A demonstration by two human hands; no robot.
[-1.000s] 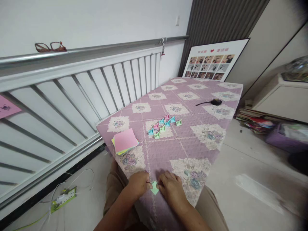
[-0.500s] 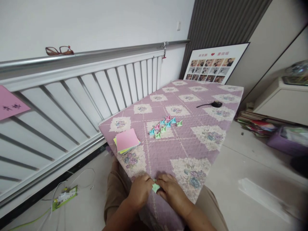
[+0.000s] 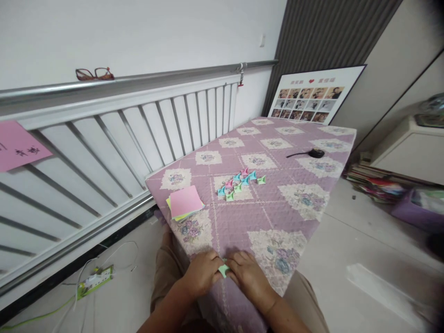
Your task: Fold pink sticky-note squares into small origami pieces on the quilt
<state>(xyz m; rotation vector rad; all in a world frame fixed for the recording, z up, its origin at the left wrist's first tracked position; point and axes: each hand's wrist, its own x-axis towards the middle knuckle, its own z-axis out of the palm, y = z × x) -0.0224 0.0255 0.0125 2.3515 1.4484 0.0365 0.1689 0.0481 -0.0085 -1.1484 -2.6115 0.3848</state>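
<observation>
At the near end of the cloth-covered table (image 3: 236, 217), a small folded green paper (image 3: 224, 269) is pinched between both hands. My left hand (image 3: 204, 272) grips its left side, fingers closed. On its right side, my right hand (image 3: 248, 273) has its fingers curled over the paper. Farther up the table stand several small folded paper pieces (image 3: 237, 187) in pink, blue and green. A stack of square paper sheets (image 3: 186, 202), pink on top with yellow and green below, lies at the left edge.
A black corded object (image 3: 316, 153) rests on the table's far right. The white radiator (image 3: 163, 129) runs along the left side, with glasses (image 3: 94, 74) on its pipe. A power strip (image 3: 95, 282) lies on the floor at left.
The view has shifted slightly, so the scene sits a little farther right. Both hands remain on the green paper, with the fingers slightly moved around it.
</observation>
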